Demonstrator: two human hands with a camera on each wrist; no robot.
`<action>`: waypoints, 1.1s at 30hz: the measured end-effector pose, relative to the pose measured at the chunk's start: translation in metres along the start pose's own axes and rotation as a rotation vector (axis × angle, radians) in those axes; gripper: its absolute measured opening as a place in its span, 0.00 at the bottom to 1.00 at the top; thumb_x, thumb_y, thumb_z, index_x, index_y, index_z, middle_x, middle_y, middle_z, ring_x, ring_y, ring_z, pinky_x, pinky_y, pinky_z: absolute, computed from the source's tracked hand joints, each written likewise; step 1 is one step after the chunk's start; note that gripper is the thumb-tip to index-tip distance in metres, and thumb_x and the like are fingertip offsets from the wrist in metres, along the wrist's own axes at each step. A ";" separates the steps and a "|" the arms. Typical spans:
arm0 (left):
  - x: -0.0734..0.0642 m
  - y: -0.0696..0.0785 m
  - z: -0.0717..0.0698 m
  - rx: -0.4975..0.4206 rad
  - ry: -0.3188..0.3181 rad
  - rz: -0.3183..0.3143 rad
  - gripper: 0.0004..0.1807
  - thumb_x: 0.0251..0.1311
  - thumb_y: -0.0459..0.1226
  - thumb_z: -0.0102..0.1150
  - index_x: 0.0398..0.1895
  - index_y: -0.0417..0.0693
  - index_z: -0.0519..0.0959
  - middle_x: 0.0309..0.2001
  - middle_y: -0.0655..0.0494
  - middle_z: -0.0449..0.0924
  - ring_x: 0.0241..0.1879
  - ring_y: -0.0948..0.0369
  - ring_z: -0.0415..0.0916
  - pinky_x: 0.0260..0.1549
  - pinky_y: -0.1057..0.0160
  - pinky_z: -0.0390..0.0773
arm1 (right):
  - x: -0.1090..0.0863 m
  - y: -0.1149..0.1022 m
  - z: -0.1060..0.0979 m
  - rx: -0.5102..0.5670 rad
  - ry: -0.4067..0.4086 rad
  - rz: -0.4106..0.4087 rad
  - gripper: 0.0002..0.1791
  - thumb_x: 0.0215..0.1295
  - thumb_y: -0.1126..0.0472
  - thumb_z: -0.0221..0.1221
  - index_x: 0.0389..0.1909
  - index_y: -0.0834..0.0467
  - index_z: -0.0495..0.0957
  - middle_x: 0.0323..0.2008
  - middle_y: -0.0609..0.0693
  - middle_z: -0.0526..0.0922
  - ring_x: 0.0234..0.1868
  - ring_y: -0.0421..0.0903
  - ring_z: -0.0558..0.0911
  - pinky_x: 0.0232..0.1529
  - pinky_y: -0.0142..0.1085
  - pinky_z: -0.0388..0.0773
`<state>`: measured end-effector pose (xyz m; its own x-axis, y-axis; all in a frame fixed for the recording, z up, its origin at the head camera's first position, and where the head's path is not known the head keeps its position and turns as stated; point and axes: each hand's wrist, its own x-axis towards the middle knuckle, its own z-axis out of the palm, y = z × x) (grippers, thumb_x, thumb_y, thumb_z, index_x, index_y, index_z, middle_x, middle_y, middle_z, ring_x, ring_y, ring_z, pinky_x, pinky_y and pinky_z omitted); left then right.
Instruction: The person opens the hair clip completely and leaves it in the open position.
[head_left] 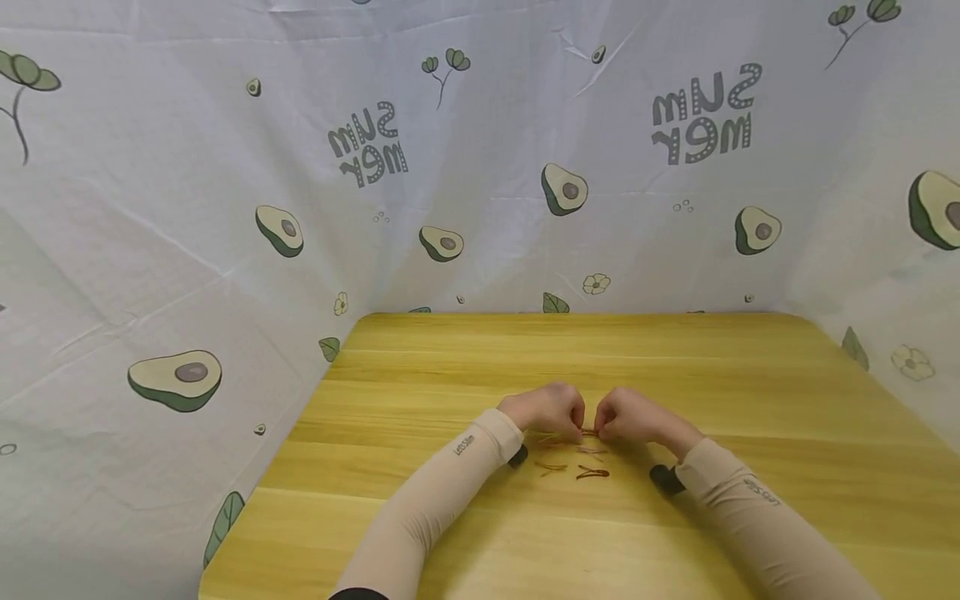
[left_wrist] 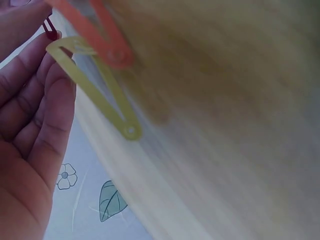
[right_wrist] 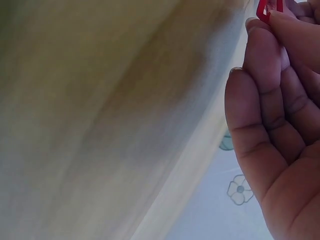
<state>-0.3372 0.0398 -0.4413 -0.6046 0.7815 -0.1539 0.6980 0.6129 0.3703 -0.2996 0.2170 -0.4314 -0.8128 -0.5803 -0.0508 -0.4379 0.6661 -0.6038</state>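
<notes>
A red snap hair clip (right_wrist: 260,10) is pinched at one end by my right hand (head_left: 639,417). My left hand (head_left: 551,408) pinches its other end, so the two hands face each other just above the table. In the left wrist view, a yellow hair clip (left_wrist: 91,93) and an orange hair clip (left_wrist: 119,56) lie beside the left hand. Nearer the front, the head view has a pinkish clip (head_left: 591,451), a yellowish-orange clip (head_left: 552,467) and a dark reddish-brown clip (head_left: 594,473). Fingers hide most of the red clip.
The wooden table (head_left: 450,358) extends around both hands. A white cloth (head_left: 495,133) printed with avocados and leaves hangs behind it and along the sides. Dark wrist cameras (head_left: 666,480) sit under the forearms, close to the tabletop.
</notes>
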 end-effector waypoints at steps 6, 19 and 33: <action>-0.001 0.001 -0.002 0.001 -0.008 -0.008 0.08 0.46 0.41 0.65 0.17 0.54 0.76 0.19 0.64 0.75 0.17 0.71 0.65 0.17 0.75 0.69 | 0.001 -0.002 0.001 -0.010 0.001 0.000 0.05 0.48 0.72 0.58 0.21 0.60 0.79 0.22 0.47 0.79 0.22 0.38 0.69 0.24 0.31 0.69; -0.005 0.004 -0.005 0.032 0.005 -0.011 0.08 0.45 0.43 0.66 0.19 0.54 0.77 0.21 0.65 0.75 0.19 0.70 0.68 0.19 0.75 0.70 | 0.003 -0.003 0.000 -0.021 -0.017 0.036 0.04 0.47 0.72 0.59 0.22 0.60 0.79 0.21 0.47 0.79 0.22 0.40 0.72 0.24 0.32 0.70; -0.011 0.009 -0.006 0.007 0.011 -0.020 0.09 0.44 0.43 0.67 0.19 0.52 0.76 0.20 0.64 0.74 0.17 0.71 0.64 0.17 0.75 0.68 | 0.002 0.000 0.004 -0.032 0.002 0.059 0.06 0.48 0.72 0.59 0.20 0.58 0.78 0.21 0.46 0.77 0.21 0.39 0.69 0.23 0.31 0.68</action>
<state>-0.3270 0.0357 -0.4307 -0.6226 0.7678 -0.1509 0.6884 0.6292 0.3609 -0.2999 0.2139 -0.4346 -0.8385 -0.5383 -0.0840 -0.4008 0.7139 -0.5742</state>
